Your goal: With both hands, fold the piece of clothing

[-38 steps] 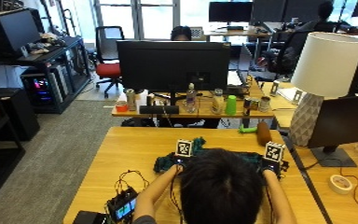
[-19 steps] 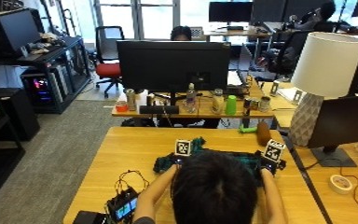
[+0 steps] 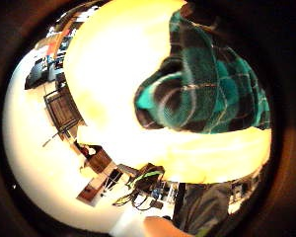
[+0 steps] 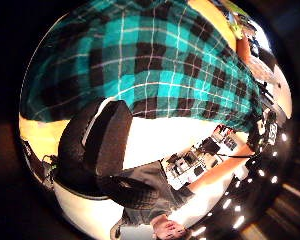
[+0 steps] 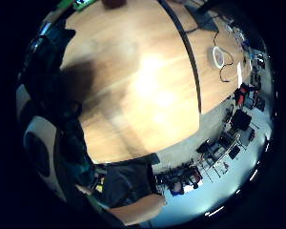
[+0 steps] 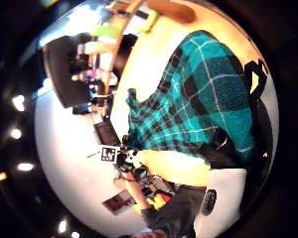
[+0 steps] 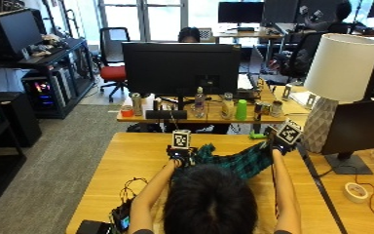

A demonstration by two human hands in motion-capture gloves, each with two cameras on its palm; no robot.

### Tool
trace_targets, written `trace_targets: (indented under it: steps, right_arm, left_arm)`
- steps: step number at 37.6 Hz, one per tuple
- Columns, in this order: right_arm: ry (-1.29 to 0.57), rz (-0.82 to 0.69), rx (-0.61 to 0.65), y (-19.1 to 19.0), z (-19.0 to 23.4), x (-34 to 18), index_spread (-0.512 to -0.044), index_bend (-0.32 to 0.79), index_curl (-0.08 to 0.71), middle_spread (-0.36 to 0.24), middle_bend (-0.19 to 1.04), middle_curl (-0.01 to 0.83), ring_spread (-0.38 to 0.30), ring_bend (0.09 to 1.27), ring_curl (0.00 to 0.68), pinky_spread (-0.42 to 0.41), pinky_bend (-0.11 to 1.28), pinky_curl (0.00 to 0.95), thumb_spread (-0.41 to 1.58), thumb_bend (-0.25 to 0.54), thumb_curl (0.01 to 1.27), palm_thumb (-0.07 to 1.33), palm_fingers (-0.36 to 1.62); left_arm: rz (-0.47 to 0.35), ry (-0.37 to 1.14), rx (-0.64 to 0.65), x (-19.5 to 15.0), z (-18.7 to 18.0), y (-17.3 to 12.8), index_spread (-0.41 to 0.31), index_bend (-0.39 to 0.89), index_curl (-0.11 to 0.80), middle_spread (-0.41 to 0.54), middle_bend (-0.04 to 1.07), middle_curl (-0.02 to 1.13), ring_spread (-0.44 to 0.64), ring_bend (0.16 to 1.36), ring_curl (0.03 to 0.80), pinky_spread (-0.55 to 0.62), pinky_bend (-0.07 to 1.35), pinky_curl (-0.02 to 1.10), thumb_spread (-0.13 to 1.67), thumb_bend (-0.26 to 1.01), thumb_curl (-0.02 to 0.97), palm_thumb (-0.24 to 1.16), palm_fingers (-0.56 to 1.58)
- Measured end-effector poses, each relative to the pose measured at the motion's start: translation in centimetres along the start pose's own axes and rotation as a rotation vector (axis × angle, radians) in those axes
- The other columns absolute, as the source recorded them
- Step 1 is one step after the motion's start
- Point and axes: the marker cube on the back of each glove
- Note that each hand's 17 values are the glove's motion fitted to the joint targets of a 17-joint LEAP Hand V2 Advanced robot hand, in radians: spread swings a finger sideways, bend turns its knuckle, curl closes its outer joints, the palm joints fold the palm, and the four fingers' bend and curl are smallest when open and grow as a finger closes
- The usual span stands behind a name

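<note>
On the wooden table (image 7: 128, 161), the teal plaid garment (image 7: 239, 163) now stretches between the left hand (image 7: 182, 155) and the right hand (image 7: 279, 143), both gripping it, the right risen since a moment ago, suggesting the fold is only beginning

Right hand (image 7: 279, 144) now sits higher and farther from the person than 1.0 s ago, raised above the wooden table (image 7: 128, 156). Green plaid garment (image 7: 239, 161) is lifted on that side, its cloth sloping up from the left hand (image 7: 182, 157) toward the right. Left hand shifts slightly forward, staying low near the tabletop.
</note>
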Motion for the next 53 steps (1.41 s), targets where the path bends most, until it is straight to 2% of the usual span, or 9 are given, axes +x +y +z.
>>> trace_targets:
  steps: [4, 11, 20, 31, 41, 42, 44, 50, 53]
  right_arm:
    - [-0.008, -0.124, 0.088, -2.8, -0.7, -5.1, -0.200, 0.18, 0.337, -0.155, 0.42, 0.511, -0.248, 0.65, 0.449, -0.338, 0.56, 0.375, 0.46, -0.035, 0.61, 1.04, 1.32]
    - [0.019, -0.078, 0.078, 4.3, 0.0, -13.3, -0.203, 0.18, 0.368, -0.153, 0.43, 0.517, -0.249, 0.64, 0.454, -0.346, 0.56, 0.387, 0.37, -0.030, 0.64, 1.03, 1.32]
    - [0.084, -0.262, -0.089, 8.4, 11.2, -25.6, -0.206, 0.19, 0.405, -0.155, 0.44, 0.526, -0.250, 0.65, 0.464, -0.345, 0.56, 0.399, 0.32, -0.029, 0.67, 1.03, 1.32]
    - [0.019, -0.524, -0.267, 11.4, 24.5, -32.1, -0.179, 0.06, 0.380, -0.141, 0.46, 0.534, -0.241, 0.72, 0.488, -0.336, 0.62, 0.421, 0.34, -0.038, 0.69, 1.03, 1.28]
    - [-0.271, -1.000, -0.149, 18.2, 11.4, -36.9, -0.173, 0.06, 0.307, -0.069, 0.30, 0.476, -0.140, 0.65, 0.456, -0.204, 0.64, 0.414, 0.78, 0.017, 0.67, 1.05, 1.05]
    - [-0.262, -1.032, -0.125, 18.1, 9.8, -37.1, -0.173, 0.04, 0.294, -0.054, 0.29, 0.472, -0.116, 0.69, 0.463, -0.182, 0.62, 0.405, 0.87, -0.121, 0.63, 0.80, 1.06]
    - [-0.197, -1.000, -0.021, 17.0, 7.1, -37.2, -0.180, 0.00, 0.266, -0.039, 0.32, 0.476, -0.095, 0.69, 0.453, -0.154, 0.61, 0.403, 0.93, -0.172, 0.59, 0.57, 1.06]
    - [-0.079, -0.920, 0.173, 18.5, 0.7, -34.0, -0.229, 0.04, 0.232, -0.069, 0.25, 0.458, -0.080, 0.63, 0.444, -0.136, 0.66, 0.412, 1.16, -0.044, 0.52, 0.42, 0.92]
    - [-0.086, -0.911, 0.206, 17.6, -0.5, -32.3, -0.253, 0.06, 0.219, -0.085, 0.24, 0.450, -0.083, 0.60, 0.425, -0.129, 0.65, 0.401, 1.20, 0.031, 0.53, 0.54, 0.93]
  left_arm:
    - [-0.007, 0.032, 0.038, -1.3, -1.6, 1.7, -0.020, 0.16, 0.337, 0.256, 0.17, 0.24, 0.44, 0.58, 0.306, 0.39, 0.54, 0.34, 1.18, -0.02, 0.249, 0.19, 0.05]
    - [-0.090, -0.071, 0.087, -4.0, -3.2, 4.3, -0.016, 0.16, 0.333, 0.258, 0.17, 0.25, 0.44, 0.58, 0.301, 0.39, 0.54, 0.34, 1.19, -0.01, 0.244, 0.19, 0.06]
    - [-0.187, -0.283, -0.111, -9.0, -2.3, 9.5, -0.017, 0.32, 0.395, 0.227, 0.16, 0.25, 0.43, 0.51, 0.274, 0.38, 0.46, 0.32, 1.29, 0.01, 0.240, 0.26, 0.16]
    - [-0.089, -0.262, -0.217, -14.7, -0.1, 5.8, -0.077, 0.35, 0.429, 0.089, 0.20, 0.29, 0.38, 0.44, 0.252, 0.38, 0.34, 0.29, 1.42, 0.01, 0.220, 0.27, 0.27]
    - [-0.164, -0.268, -0.004, -15.8, -1.6, 6.5, -0.106, 0.34, 0.445, 0.039, 0.18, 0.32, 0.35, 0.39, 0.248, 0.39, 0.28, 0.29, 1.46, 0.01, 0.217, 0.27, 0.32]
    - [-0.166, -0.271, 0.027, -15.7, -2.0, 6.6, -0.102, 0.35, 0.449, 0.042, 0.17, 0.31, 0.36, 0.40, 0.249, 0.39, 0.27, 0.29, 1.47, 0.02, 0.219, 0.28, 0.32]
    - [-0.192, -0.277, 0.105, -15.6, -2.8, 6.9, -0.103, 0.35, 0.453, 0.047, 0.17, 0.32, 0.36, 0.39, 0.248, 0.39, 0.26, 0.29, 1.47, 0.02, 0.224, 0.30, 0.33]
    - [-0.211, -0.284, 0.190, -15.1, -4.2, 7.3, -0.094, 0.37, 0.466, 0.059, 0.15, 0.31, 0.37, 0.38, 0.249, 0.40, 0.23, 0.29, 1.48, 0.04, 0.238, 0.34, 0.34]
    - [-0.224, -0.284, 0.201, -14.8, -4.6, 7.1, -0.093, 0.36, 0.467, 0.061, 0.15, 0.31, 0.35, 0.38, 0.253, 0.40, 0.22, 0.29, 1.48, 0.04, 0.241, 0.35, 0.35]
